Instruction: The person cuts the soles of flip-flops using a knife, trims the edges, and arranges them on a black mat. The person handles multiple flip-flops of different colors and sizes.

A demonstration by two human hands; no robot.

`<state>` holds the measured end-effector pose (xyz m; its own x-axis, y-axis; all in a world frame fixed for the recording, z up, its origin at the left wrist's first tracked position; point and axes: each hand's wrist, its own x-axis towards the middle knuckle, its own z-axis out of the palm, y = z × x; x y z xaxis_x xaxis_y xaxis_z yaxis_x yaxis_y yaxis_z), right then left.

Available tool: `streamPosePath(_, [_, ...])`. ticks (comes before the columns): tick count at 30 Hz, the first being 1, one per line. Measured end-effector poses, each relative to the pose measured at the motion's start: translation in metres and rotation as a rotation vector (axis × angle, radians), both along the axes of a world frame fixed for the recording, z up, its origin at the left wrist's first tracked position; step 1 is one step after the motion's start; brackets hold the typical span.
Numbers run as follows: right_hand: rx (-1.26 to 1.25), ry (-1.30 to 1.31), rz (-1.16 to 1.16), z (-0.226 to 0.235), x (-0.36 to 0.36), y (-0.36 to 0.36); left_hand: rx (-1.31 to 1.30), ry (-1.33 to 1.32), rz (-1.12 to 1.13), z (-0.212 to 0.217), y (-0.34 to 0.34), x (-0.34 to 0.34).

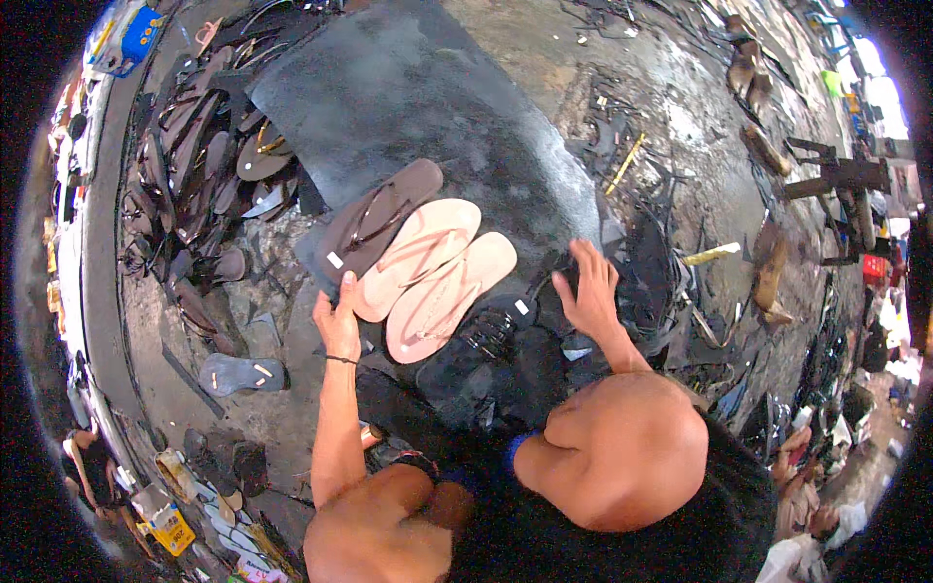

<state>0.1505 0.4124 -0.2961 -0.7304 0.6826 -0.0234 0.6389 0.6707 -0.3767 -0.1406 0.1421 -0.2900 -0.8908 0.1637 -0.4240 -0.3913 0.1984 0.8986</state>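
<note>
A dark brown flip-flop (394,209) and two pale pink flip-flops (425,243) (457,291) lie slantwise, side by side, on a black sheet (418,107). My left hand (337,321) is at the near ends of the brown flip-flop and the closer pink one, thumb raised and apart from the fingers; its fingers are partly hidden. To the right of the flip-flops, my right hand (591,291) is open with fingers spread, near the sheet's right edge and holding nothing. A dark strapped item (491,332) with a white label lies between my hands, its shape hard to make out.
Dark flip-flops (185,194) are heaped at the left. A grey-blue sole (243,374) lies nearer on the floor. Black scraps (661,262) and a yellow stick (625,163) lie right of the sheet. Wooden shoe-shaped pieces (773,277) and a dark metal stand (841,180) are farther right.
</note>
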Motion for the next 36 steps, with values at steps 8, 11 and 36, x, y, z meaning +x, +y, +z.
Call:
streamPosePath(8, [-0.206, -0.081, 0.015, 0.017, 0.028, 0.001, -0.102, 0.336, -0.106, 0.038, 0.013, -0.039])
streamPosePath(11, [-0.171, -0.175, 0.122, 0.017, 0.011, -0.001, -0.154, 0.480, -0.103, 0.037, -0.007, -0.098])
streamPosePath(36, [-0.154, 0.161, 0.812, 0.000, -0.099, 0.004, -0.939, 0.625, -0.721, 0.025, -0.087, 0.060])
